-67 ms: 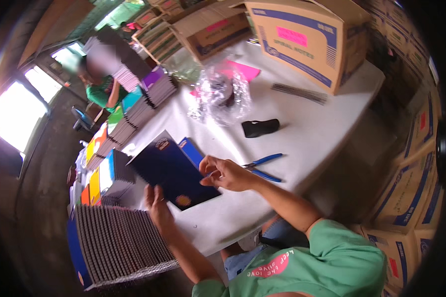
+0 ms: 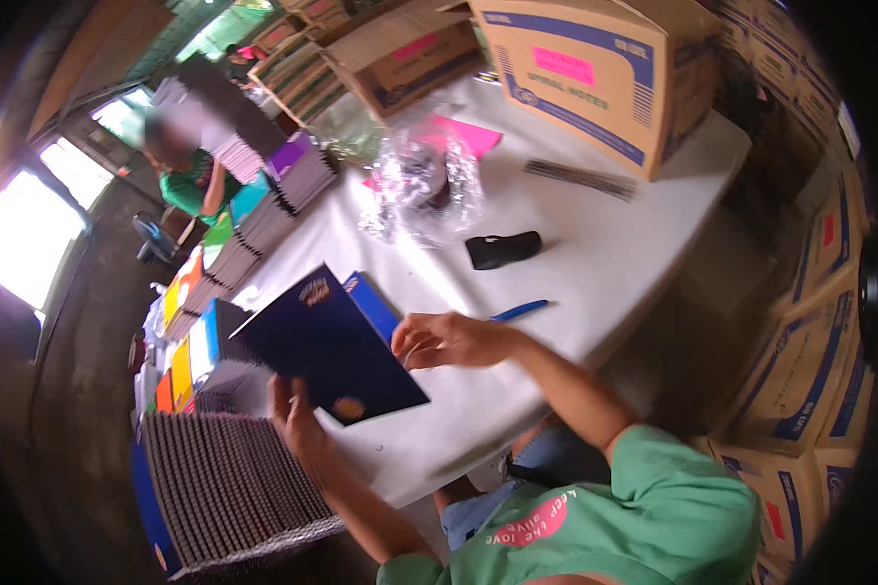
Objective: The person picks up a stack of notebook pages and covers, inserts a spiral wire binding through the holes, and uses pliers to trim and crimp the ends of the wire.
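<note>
A dark blue notebook (image 2: 332,346) is tilted up over the white table, with a round emblem near its lower corner. My left hand (image 2: 300,419) grips it by the lower left edge, the thumb side showing and the other fingers partly behind. At its right edge my right hand (image 2: 451,341) has curled fingers; what lies between them, if anything, is too small to make out. Behind the held notebook, another blue notebook (image 2: 371,304) lies on the table. One blue handle (image 2: 522,310) of the pliers shows beyond my right wrist, the rest hidden.
A long stack of spiral notebooks (image 2: 234,478) stands at the near left. More coloured notebooks (image 2: 234,258) line the left side, where a person (image 2: 190,166) works. Farther back are crumpled clear plastic (image 2: 424,190), a black pouch (image 2: 503,251), wire spirals (image 2: 580,179) and a carton (image 2: 566,88).
The notebook has turned slightly and shifted left and down with my left hand. My right hand now covers more of the pliers. The whole view has shifted a little.
</note>
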The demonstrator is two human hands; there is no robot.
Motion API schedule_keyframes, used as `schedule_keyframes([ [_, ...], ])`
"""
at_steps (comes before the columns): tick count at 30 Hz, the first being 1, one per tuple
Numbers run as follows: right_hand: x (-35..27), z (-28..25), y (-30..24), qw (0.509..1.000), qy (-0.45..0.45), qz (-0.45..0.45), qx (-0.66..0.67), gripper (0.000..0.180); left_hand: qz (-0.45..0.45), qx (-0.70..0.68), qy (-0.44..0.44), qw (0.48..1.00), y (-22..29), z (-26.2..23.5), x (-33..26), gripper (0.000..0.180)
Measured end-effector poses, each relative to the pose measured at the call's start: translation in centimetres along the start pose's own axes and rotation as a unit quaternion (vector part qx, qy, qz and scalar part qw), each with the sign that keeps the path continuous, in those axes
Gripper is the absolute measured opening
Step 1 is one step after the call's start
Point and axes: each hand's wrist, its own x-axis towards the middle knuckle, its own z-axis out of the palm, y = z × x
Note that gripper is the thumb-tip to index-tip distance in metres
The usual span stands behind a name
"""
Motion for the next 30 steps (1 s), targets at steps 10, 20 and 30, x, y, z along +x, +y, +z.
schedule_keyframes([
  [10, -4.7, -28.0, 3.4, 0.598, 0.281, 0.298, -0.689, 0.037, 0.164, 0.585, -0.231, 0.76, 6.1, 7.8, -9.0, 0.025],
  [20, -3.6, -29.1, 5.9, 0.515, 0.164, 0.147, -0.828, 0.016, 0.25, 0.568, -0.181, 0.763, 3.7, 7.0, -10.0, 0.021],
  [30, -0.7, -24.3, -1.9, 0.59, 0.15, -0.091, -0.788, 0.053, 0.351, 0.498, -0.105, 0.786, 0.9, 5.6, -9.7, 0.032],
])
